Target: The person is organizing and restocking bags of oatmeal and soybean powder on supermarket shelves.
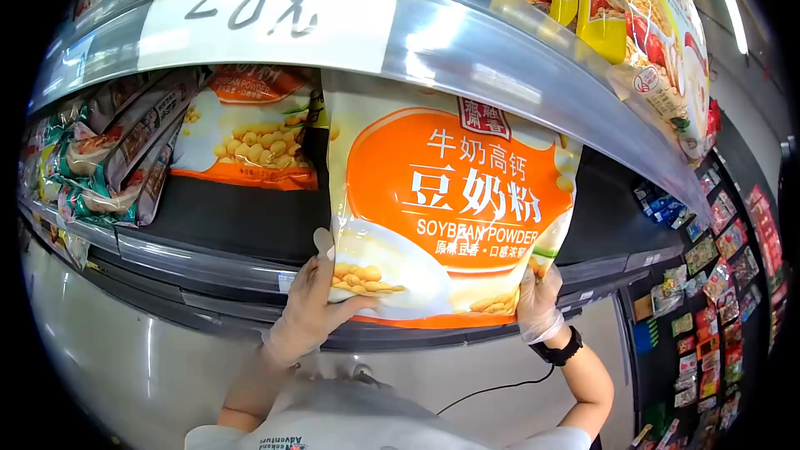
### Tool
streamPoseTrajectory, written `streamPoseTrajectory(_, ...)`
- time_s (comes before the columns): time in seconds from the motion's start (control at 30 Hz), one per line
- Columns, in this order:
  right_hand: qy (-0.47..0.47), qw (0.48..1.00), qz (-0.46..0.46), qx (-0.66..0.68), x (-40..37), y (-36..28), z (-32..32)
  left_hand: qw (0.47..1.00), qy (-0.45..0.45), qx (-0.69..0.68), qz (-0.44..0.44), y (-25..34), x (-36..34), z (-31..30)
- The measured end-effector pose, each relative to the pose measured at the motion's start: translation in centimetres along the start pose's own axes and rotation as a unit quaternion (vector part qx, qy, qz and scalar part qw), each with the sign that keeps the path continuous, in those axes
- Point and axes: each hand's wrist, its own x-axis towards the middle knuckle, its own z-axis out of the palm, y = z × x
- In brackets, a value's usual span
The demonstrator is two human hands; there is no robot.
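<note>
The left hand (307,310) and right hand (540,300), half curled, are gripping the lower corners of the soybean powder bag (458,200), which they are holding upright at the front of the dark shelf (242,218).

Matte black shelf board (233,208) with grey front rail (200,260); dark surface bare between goods and on right side. Standing on it, left of middle: orange-and-white glossy soybean powder bag (254,137), top cut off from view by shelf above. Farther left, just beside it: leaning row of green-and-mauve plastic packets (125,154). Upper shelf with clear plastic edge (475,42) carries yellow-and-white glossy bags (642,42) at right, one overhanging edge.
</note>
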Motion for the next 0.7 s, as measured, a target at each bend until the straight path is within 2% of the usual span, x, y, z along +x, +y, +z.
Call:
streamPoseTrajectory(0.1, 0.011, 0.996, 0.058, 0.065, 0.3, -0.8, 0.2, 0.999, -0.022, 0.003, -0.025, 0.4, 0.4, -0.2)
streamPoseTrajectory(0.13, 0.012, 0.996, 0.082, 0.030, -0.6, 0.5, 0.1, 0.998, -0.036, -0.028, -0.050, 0.6, 0.8, -0.5)
streamPoseTrajectory(0.17, 0.012, 1.000, 0.025, -0.009, -0.5, 0.8, -0.2, 0.994, -0.053, -0.067, -0.069, 1.1, 1.4, -0.1)
streamPoseTrajectory(0.2, 0.015, 0.997, 0.069, 0.008, -0.6, 1.4, 0.0, 0.999, -0.010, 0.019, -0.024, 1.7, 1.2, 0.7)
streamPoseTrajectory(0.23, 0.022, 0.993, 0.118, 0.012, -1.2, 2.1, -0.8, 0.999, 0.002, 0.048, 0.010, 1.7, 1.3, 1.1)
streamPoseTrajectory(0.27, 0.034, 0.994, 0.101, 0.008, -1.1, 2.8, 0.7, 0.996, 0.006, 0.085, 0.025, 3.0, 2.3, 1.0)
streamPoseTrajectory(0.3, 0.058, 0.993, 0.094, -0.041, -1.4, 3.5, -0.7, 0.998, 0.015, 0.049, 0.034, 2.9, 2.5, 1.3)
streamPoseTrajectory(0.33, 0.069, 0.980, 0.173, 0.075, -0.9, 3.1, -1.3, 0.999, 0.003, 0.042, 0.029, 3.2, 2.8, 1.6)
streamPoseTrajectory(0.37, 0.065, 0.945, 0.251, 0.201, -0.3, 2.7, 0.0, 0.999, -0.023, 0.040, -0.023, 3.6, 3.3, 1.3)
streamPoseTrajectory(0.43, 0.029, 0.958, 0.239, 0.154, -1.1, 5.9, -0.8, 0.999, -0.006, 0.042, -0.013, 4.0, 3.9, 1.9)
streamPoseTrajectory(0.47, 0.042, 0.940, 0.266, 0.210, 0.4, 3.7, -0.7, 0.998, -0.006, 0.059, -0.024, 3.9, 4.0, 2.1)
streamPoseTrajectory(0.5, 0.058, 0.943, 0.259, 0.202, -0.1, 4.8, -0.6, 0.999, 0.006, 0.040, -0.016, 3.9, 4.5, 3.1)
streamPoseTrajectory(0.57, 0.032, 0.928, 0.287, 0.233, 0.4, 6.0, -1.2, 0.999, 0.020, 0.031, -0.013, 4.1, 4.9, 4.6)
streamPoseTrajectory(0.63, 0.025, 0.930, 0.282, 0.235, 0.6, 6.2, -1.4, 0.996, 0.030, 0.024, -0.086, 4.7, 5.4, 5.6)
streamPoseTrajectory(0.7, 0.035, 0.905, 0.315, 0.284, 0.8, 6.5, -1.6, 0.995, 0.048, 0.031, -0.081, 5.6, 6.3, 6.4)
